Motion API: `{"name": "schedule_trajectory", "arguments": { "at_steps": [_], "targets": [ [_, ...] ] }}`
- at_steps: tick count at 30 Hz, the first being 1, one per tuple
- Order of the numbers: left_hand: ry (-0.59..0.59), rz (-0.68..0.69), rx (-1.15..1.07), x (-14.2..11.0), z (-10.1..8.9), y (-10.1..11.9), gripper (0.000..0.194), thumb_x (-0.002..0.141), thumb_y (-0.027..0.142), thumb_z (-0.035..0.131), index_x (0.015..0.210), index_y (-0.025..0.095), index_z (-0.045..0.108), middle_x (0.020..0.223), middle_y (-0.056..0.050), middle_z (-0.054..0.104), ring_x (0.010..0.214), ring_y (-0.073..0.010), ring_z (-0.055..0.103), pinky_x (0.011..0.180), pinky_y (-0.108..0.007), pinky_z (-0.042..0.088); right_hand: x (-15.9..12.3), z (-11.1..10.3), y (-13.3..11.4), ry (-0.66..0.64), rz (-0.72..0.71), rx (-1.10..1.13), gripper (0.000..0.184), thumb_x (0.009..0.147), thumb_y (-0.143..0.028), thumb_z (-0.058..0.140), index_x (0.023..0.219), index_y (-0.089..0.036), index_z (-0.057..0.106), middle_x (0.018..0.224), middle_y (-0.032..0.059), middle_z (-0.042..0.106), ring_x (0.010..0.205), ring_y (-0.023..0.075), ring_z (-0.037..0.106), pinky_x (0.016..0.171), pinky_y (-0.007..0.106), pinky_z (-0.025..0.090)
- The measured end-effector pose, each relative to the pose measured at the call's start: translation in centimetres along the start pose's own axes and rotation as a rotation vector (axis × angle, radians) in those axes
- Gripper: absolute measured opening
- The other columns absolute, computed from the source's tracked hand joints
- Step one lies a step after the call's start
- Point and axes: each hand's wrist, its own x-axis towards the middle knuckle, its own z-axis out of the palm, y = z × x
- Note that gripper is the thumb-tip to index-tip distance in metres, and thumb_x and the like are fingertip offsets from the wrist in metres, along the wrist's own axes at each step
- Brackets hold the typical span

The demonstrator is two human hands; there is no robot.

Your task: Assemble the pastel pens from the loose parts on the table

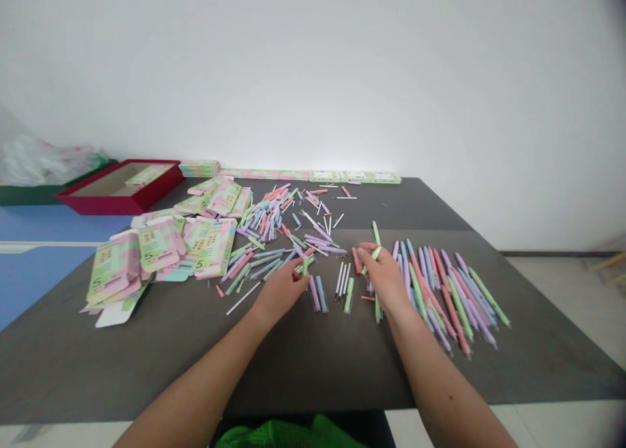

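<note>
Left hand (281,291): the grip is nearly closed, with fingertips drawn together beside a short green pen piece (305,265). Whether it has firm hold of that piece cannot be determined.

Right hand (384,278): the grip is partly closed around a slim mint-green pen (375,253), with a long green barrel (375,233) rising behind the fingers. A coral-red pen (357,261) lies just beside the fingers.

Between the hands, on the dark grey surface (293,370), lie a lilac plastic barrel (314,293), a pale blue plastic barrel (321,294), a green plastic barrel (349,295) and thin white refills (340,280).

To the right, matte pastel pens in green, pink, blue and lilac (443,291) lie side by side in a loose fan. To the left of the hands is a tangled heap of pastel pen parts and white refills (274,229).

Further left are flattened printed cardboard pen boxes in green and pink, marked "5" (159,242). A red open-topped box (117,201) stands at the far left corner of the surface.
</note>
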Motion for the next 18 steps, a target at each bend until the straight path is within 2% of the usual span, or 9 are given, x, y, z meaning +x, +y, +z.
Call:
{"name": "schedule_trajectory", "arguments": {
  "at_steps": [4, 10, 14, 18],
  "targets": [
    [-0.078, -0.012, 0.148, -1.8, 0.3, 0.0, 0.052, 0.080, 0.031, 0.046, 0.130, 0.019, 0.039, 0.076, -0.002, 0.064, 0.071, -0.0180, 0.060, 0.063, -0.025, 0.038, -0.4, 0.6, 0.0, -0.056, -0.016, 0.000, 0.042, 0.077, -0.053, 0.050, 0.095, -0.017, 0.062, 0.055, -0.0018, 0.056, 0.044, 0.0117, 0.044, 0.043, 0.023, 0.032],
    [-0.121, 0.002, 0.382, -4.0, 1.8, 0.2, 0.050, 0.081, 0.028, 0.044, 0.129, 0.016, 0.036, 0.095, -0.011, 0.067, 0.086, -0.0238, 0.063, 0.073, -0.030, 0.043, -1.1, 1.1, -0.2, -0.130, -0.050, -0.028, 0.038, 0.077, -0.052, 0.051, 0.094, -0.019, 0.062, 0.056, -0.0029, 0.055, 0.047, 0.0122, 0.045, 0.047, 0.024, 0.033],
    [-0.099, 0.013, 0.426, -4.1, 1.7, 0.6, 0.047, 0.084, 0.032, 0.044, 0.127, 0.016, 0.038, 0.100, -0.012, 0.066, 0.095, -0.0249, 0.061, 0.079, -0.031, 0.043, -1.3, 1.2, -0.1, -0.161, -0.046, -0.028, 0.035, 0.078, -0.050, 0.052, 0.094, -0.020, 0.061, 0.057, -0.0036, 0.054, 0.046, 0.0119, 0.044, 0.047, 0.024, 0.032],
    [-0.032, 0.006, 0.437, -4.4, 0.7, 0.3, 0.041, 0.086, 0.035, 0.041, 0.124, 0.018, 0.042, 0.096, -0.011, 0.066, 0.091, -0.0229, 0.062, 0.079, -0.031, 0.043, -1.5, 1.2, -0.3, -0.176, -0.047, -0.015, 0.037, 0.077, -0.051, 0.052, 0.094, -0.019, 0.061, 0.058, -0.0026, 0.055, 0.047, 0.0121, 0.044, 0.047, 0.024, 0.032]
  ]
}}
